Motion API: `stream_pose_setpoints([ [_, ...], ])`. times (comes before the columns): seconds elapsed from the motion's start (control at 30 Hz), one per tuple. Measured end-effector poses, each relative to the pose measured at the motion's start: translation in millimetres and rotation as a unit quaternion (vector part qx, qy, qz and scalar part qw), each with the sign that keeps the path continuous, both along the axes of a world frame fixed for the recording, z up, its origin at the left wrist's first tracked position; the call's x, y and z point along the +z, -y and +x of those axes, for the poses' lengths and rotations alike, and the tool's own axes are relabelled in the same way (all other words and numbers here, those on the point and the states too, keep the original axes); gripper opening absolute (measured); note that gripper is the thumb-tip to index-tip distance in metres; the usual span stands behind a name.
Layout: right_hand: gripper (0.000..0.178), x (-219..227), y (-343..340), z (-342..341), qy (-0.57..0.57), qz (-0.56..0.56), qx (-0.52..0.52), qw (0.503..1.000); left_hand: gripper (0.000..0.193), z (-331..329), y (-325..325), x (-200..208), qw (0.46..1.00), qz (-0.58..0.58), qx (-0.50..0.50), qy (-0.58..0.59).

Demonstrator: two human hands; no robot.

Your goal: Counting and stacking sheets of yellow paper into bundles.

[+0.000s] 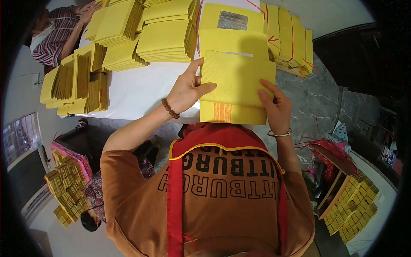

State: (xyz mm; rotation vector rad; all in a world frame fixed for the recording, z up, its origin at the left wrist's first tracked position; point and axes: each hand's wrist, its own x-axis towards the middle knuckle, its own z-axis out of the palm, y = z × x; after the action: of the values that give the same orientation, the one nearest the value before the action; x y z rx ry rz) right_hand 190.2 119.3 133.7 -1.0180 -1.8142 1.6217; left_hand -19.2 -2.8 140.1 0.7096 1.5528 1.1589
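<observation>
In front of me lies a layered pile of yellow paper sheets at the table's near edge. My left hand (185, 91) is closed on the left edge of the top yellow paper (235, 79), thumb on its face and fingers at its side. At the right edge my right hand (278, 107) grips the same paper between thumb and fingers. Below it shows another yellow sheet (248, 113) with an orange printed patch (222, 112). Beyond it more yellow sheets (209, 39) reach away, one bearing a dark silvery rectangle (232, 20). How many sheets I hold cannot be told.
Several stacks of yellow paper (165, 40) stand left on the white table (141, 88). Bundles tied with red string (292, 40) stand far right. Another person's hand (89, 12) touches stacks at the far left. Behind me are a wooden frame (332, 192) and paper piles (353, 205).
</observation>
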Motion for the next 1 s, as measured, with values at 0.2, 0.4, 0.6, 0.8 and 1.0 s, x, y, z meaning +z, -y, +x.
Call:
stream_pose_setpoints([
  [0.2, 0.026, 3.4, -1.2, -5.9, 0.052, 0.023, -0.018, 0.998, 0.071, 1.1, 0.0, 3.2, 0.999, -0.001, 0.018, -0.033],
  [0.4, 0.026, -6.1, -2.8, -6.4, 0.04, 0.056, -0.044, 0.997, 0.067, -1.2, 3.4, 9.2, 0.989, 0.015, 0.022, -0.143],
  [0.6, 0.025, -6.0, -5.1, -6.1, 0.061, 0.086, -0.042, 0.994, 0.061, 17.4, -11.6, 32.1, 0.77, 0.272, -0.135, -0.562],
  [0.8, 0.023, -3.4, -4.9, -6.5, 0.053, 0.113, -0.036, 0.992, 0.073, 39.8, -15.0, 8.4, 0.749, 0.171, -0.333, -0.546],
  [1.0, 0.042, 8.7, 16.4, 2.8, 0.202, 0.375, -0.021, 0.904, 0.074, 37.4, -13.8, -0.5, 0.736, 0.175, -0.319, -0.571],
])
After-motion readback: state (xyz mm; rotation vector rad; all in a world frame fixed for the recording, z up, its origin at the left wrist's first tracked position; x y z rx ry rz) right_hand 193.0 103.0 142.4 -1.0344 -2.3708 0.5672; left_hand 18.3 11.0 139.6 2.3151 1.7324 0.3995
